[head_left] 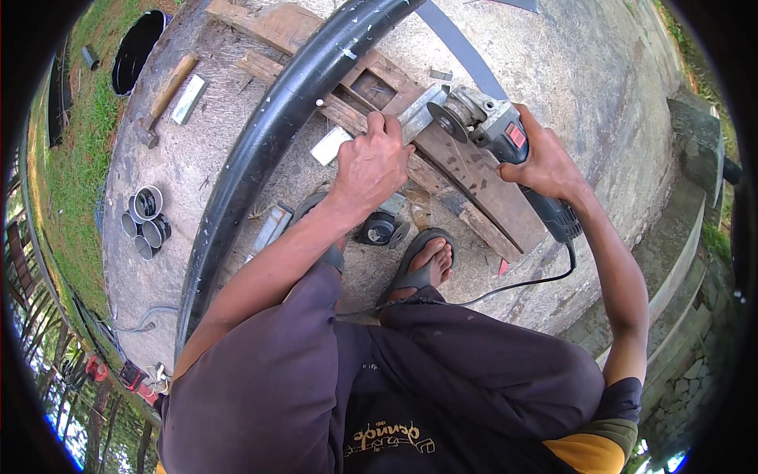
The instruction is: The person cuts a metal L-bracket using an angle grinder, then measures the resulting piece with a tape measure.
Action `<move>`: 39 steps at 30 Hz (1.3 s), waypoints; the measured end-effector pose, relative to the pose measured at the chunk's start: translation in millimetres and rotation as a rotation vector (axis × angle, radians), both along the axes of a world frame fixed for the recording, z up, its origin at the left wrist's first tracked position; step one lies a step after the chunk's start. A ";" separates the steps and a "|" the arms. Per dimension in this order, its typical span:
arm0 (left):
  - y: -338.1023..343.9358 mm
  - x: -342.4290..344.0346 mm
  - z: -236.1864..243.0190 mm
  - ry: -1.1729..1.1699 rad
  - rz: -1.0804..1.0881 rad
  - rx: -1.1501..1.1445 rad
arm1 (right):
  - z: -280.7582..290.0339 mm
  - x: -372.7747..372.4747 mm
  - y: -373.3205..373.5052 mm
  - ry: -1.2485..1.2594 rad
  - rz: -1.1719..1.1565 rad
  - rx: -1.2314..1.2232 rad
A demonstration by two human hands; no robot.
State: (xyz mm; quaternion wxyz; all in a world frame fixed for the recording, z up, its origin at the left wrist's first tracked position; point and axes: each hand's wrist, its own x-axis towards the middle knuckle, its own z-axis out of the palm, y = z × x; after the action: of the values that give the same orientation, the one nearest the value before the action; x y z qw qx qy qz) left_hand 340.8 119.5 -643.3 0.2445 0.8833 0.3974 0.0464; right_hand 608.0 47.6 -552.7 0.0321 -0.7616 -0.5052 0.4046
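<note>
Black and glossy, a thick curved pipe sweeps from 8 o'clock round to 12, crossing above the wooden planks and passing just beside the left hand. Beyond it, at 10 o'clock on the concrete floor, lie a wooden-handled hammer and a pale bar; a cluster of round open tubes stands at 9. The power cord leaves the lower end of the angle grinder and loops near 4 o'clock, back toward a sandalled foot below the planks. A grey metal piece lies over the planks at 1 o'clock from the left hand, whose grip is clamped on its near end. From the right hand it sits toward 10 o'clock, with the grinder's disc right at its side; whether the two touch, I cannot tell. The right grip is wrapped round the grinder's body, thumb on the near side. The left forearm slants in from 8 o'clock, knuckles up and fingers curled; the right comes from 4 o'clock, elbow bent, forearm rising toward the tool.
</note>
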 end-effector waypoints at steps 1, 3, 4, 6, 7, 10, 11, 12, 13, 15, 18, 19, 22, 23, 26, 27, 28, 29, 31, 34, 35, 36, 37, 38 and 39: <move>-0.1 0.0 0.4 -0.001 0.000 0.021 | 1.3 -1.3 0.9 -0.006 0.001 -0.009; -0.5 0.2 0.5 -0.002 0.000 0.040 | 3.2 -1.9 2.1 -0.011 0.002 -0.019; -0.5 0.6 0.2 0.009 -0.006 0.054 | 3.7 -1.7 2.4 -0.007 -0.004 -0.032; -0.2 0.3 -0.6 0.022 -0.011 0.067 | 6.1 -2.2 4.7 -0.002 -0.009 -0.044; 0.0 -0.4 -1.5 0.014 -0.011 0.072 | 8.2 -3.4 7.2 -0.003 0.000 -0.069; 0.5 -0.9 -2.9 0.004 -0.012 0.076 | 2.1 -1.8 2.8 -0.010 0.006 -0.057; 0.7 -0.9 -2.8 0.002 -0.012 0.075 | -0.1 -1.1 0.8 -0.016 0.002 -0.020; 0.6 -0.2 -2.8 0.000 -0.012 0.075 | 0.4 -0.7 0.6 -0.018 0.002 -0.020; 0.3 0.4 -2.4 -0.005 -0.013 0.072 | 1.1 -0.5 0.5 -0.014 -0.001 -0.028; 0.2 0.7 -2.0 -0.010 -0.012 0.073 | 1.6 -0.6 0.7 -0.010 -0.004 -0.033; 0.1 -0.5 -3.8 -0.003 -0.016 0.052 | 1.8 -2.7 1.5 -0.018 -0.002 -0.048; 0.1 -1.1 -4.6 -0.006 -0.019 0.055 | 2.6 -3.9 2.2 -0.017 -0.006 -0.052; 0.3 -1.1 -4.0 -0.014 -0.023 0.061 | 3.0 -3.9 2.2 -0.014 -0.007 -0.049; 0.3 -1.0 -3.7 -0.018 -0.025 0.064 | 3.0 -3.8 1.8 -0.012 -0.005 -0.043; 0.4 -1.7 -5.2 -0.030 -0.027 0.065 | 3.4 -4.7 2.1 -0.016 -0.005 -0.039; 0.4 -1.5 -5.1 -0.031 -0.027 0.066 | 3.5 -4.4 2.0 -0.017 -0.004 -0.039; 0.3 -1.1 -4.9 -0.032 -0.029 0.065 | 3.7 -3.8 1.9 -0.011 -0.007 -0.041; 0.2 -0.9 -4.8 -0.033 -0.031 0.064 | 3.8 -3.3 1.8 -0.005 -0.010 -0.043; 0.7 -1.5 -4.5 -0.029 -0.033 0.062 | 2.0 -2.9 1.2 -0.014 -0.003 -0.041; 0.8 -1.7 -4.3 -0.024 -0.039 0.060 | 2.4 -3.4 1.6 -0.014 -0.004 -0.046; 0.8 -1.6 -4.3 -0.021 -0.042 0.059 | 2.9 -3.8 1.8 -0.005 -0.012 -0.052; 0.8 -1.7 -4.7 -0.021 -0.041 0.059 | 3.3 -4.0 1.9 -0.005 -0.011 -0.052; 0.8 -1.8 -5.6 -0.024 -0.041 0.063 | 3.7 -4.2 2.1 -0.009 -0.011 -0.052; 0.9 -1.9 -6.0 -0.027 -0.041 0.066 | 4.0 -4.4 2.5 -0.014 -0.012 -0.051; 0.7 -1.3 -5.4 -0.027 -0.040 0.066 | 3.5 -3.9 2.2 -0.014 -0.011 -0.052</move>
State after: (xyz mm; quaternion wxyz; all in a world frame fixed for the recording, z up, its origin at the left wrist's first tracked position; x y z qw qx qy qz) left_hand 339.5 120.2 -648.7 0.2214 0.8980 0.3743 0.0664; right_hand 604.2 49.7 -549.2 0.0112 -0.7678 -0.4905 0.4120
